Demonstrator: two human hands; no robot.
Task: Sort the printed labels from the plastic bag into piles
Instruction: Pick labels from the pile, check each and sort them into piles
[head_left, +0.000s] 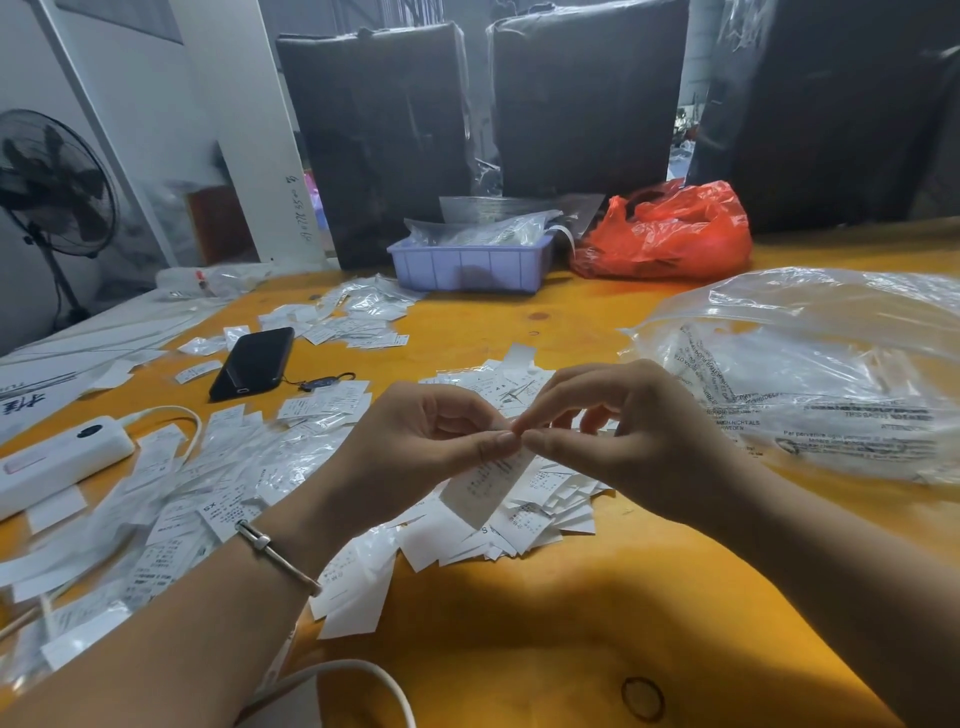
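A white printed label (483, 488) hangs between both hands above the table's middle. My left hand (415, 457) pinches its top edge with thumb and fingers. My right hand (623, 441) meets it fingertip to fingertip and pinches the same top edge. Under the hands lies a loose pile of labels (524, 525). A wider spread of labels (197, 488) covers the left side. Another small pile (498, 384) lies just beyond the hands. A large clear plastic bag (821, 374) with printed text lies at the right.
A black phone (253, 362) and a white power strip (57, 457) lie at the left on the orange table (571, 623). A purple tray (467, 262) and a red plastic bag (670, 234) stand at the back. A white cable (363, 675) crosses the near edge.
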